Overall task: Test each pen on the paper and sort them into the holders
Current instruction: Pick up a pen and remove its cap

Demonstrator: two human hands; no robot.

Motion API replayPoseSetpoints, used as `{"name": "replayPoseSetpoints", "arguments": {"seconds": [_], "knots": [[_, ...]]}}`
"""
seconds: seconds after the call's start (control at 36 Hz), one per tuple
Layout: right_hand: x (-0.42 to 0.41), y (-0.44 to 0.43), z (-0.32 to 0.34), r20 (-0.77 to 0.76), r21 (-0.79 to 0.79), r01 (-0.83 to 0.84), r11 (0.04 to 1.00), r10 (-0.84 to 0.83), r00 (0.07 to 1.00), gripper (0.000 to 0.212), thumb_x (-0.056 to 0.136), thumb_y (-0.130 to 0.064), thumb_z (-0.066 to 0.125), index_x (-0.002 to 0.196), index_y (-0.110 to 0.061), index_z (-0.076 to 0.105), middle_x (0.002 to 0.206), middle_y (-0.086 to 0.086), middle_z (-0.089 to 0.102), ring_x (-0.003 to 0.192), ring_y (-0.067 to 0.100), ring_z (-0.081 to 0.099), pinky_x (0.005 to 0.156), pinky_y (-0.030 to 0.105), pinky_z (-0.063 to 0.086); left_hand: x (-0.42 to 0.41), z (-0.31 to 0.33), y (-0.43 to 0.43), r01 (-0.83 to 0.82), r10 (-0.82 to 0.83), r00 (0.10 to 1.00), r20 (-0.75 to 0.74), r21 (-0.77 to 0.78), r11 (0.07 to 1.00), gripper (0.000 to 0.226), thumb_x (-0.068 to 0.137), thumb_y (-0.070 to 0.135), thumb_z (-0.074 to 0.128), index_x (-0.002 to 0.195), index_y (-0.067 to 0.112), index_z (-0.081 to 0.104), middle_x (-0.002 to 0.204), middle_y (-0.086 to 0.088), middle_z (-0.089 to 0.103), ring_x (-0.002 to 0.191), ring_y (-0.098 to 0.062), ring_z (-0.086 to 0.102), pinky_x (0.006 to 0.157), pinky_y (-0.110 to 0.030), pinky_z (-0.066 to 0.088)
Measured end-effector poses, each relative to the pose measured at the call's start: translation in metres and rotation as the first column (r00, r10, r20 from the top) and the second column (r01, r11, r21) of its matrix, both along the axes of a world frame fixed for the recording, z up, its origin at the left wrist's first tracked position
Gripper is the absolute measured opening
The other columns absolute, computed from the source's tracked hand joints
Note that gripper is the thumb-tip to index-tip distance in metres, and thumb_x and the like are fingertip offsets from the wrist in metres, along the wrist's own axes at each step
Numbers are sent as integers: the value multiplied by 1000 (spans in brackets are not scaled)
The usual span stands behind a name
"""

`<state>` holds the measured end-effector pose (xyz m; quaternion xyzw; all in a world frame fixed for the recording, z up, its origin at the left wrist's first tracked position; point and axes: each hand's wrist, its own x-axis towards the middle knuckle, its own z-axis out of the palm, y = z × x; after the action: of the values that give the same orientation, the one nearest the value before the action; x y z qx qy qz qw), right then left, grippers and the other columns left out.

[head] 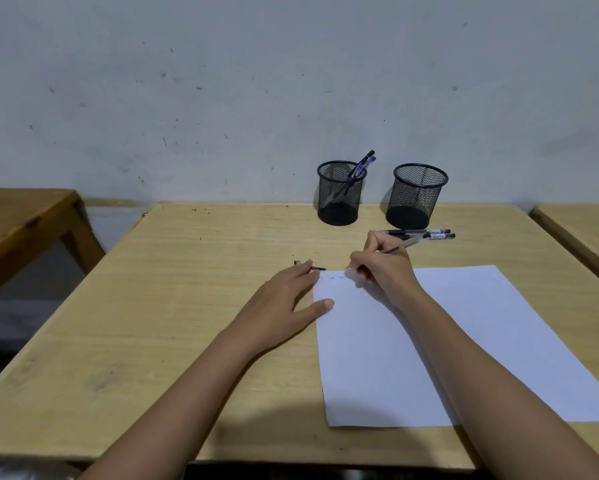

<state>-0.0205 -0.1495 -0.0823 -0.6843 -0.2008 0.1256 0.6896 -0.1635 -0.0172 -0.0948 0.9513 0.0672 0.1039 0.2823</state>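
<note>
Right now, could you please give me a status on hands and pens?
Right hand grips clear pen, tip on paper. Left hand flat, steadying paper's corner. Two black pens lie before right holder. Nothing in the way.

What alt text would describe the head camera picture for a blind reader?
A person's right hand writes with a clear pen near the top of a white paper sheet, while the left hand rests flat at its left edge. Behind, the left mesh holder has several pens; two black pens lie before the right mesh holder.
</note>
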Motion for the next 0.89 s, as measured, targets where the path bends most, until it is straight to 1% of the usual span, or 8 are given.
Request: {"name": "replayPoseSetpoints", "arguments": {"seconds": [0.17,0.28,0.36,0.53,0.64,0.75,0.81,0.89], "knots": [[1,3,-2,-19,26,-7,1000,7,1000,36,66,21,51,53,-5,30,48,5,27,34,16,28,35,20,25,1,-5,-2,22,-12,996,-87,114,993,73,89,59,41,148,23,17,158,10,1,143,0,-1,112,-20,9],[1,3,-2,11,-20,-28,999,28,1000,26,65,19,53,56,7,32,55,13,29,39,18,29,38,23,29,2,-5,-3,44,-22,990,-137,163,986,73,92,58,35,149,21,8,158,7,-6,144,-3,-8,116,-25,0],[-1,2,-1,4,0,-49,999,49,999,27,66,21,51,56,5,32,54,12,27,37,17,28,38,21,30,3,-7,-2,44,-13,987,-162,184,982,74,92,59,31,149,22,4,157,7,-9,143,-3,-11,117,-26,-3],[1,6,-5,-4,-30,-35,999,35,999,35,63,14,53,54,-9,27,56,13,28,42,17,27,40,18,29,4,-8,-1,46,-11,983,-182,187,981,74,91,61,28,149,23,1,156,9,-12,142,-2,-14,117,-25,-5],[1,5,-5,10,-51,-26,998,27,1000,24,61,16,52,55,5,31,55,8,23,42,14,23,39,15,25,3,-7,-2,45,-10,983,-186,188,981,73,92,60,28,149,23,1,156,9,-13,142,-1,-14,117,-24,-5],[-1,5,-2,-5,-35,-15,999,15,1000,19,67,20,50,60,12,34,57,10,26,37,12,27,36,16,28,3,-6,-3,45,-8,981,-193,185,982,73,92,60,28,149,23,1,156,9,-13,142,-2,-14,116,-24,-5],[-1,5,-1,-3,-46,-14,999,14,1000,20,66,20,50,58,10,34,54,8,25,36,11,26,36,15,28,3,-5,-3,44,-7,981,-196,187,981,73,92,60,28,149,23,1,157,9,-13,142,-2,-14,116,-24,-5],[0,4,1,15,-72,-30,997,31,999,33,63,21,49,51,-3,30,49,4,24,33,9,25,36,14,25,3,-5,-3,45,-7,980,-201,188,981,73,92,60,28,149,23,1,156,9,-14,142,-2,-15,116,-24,-5]]}}
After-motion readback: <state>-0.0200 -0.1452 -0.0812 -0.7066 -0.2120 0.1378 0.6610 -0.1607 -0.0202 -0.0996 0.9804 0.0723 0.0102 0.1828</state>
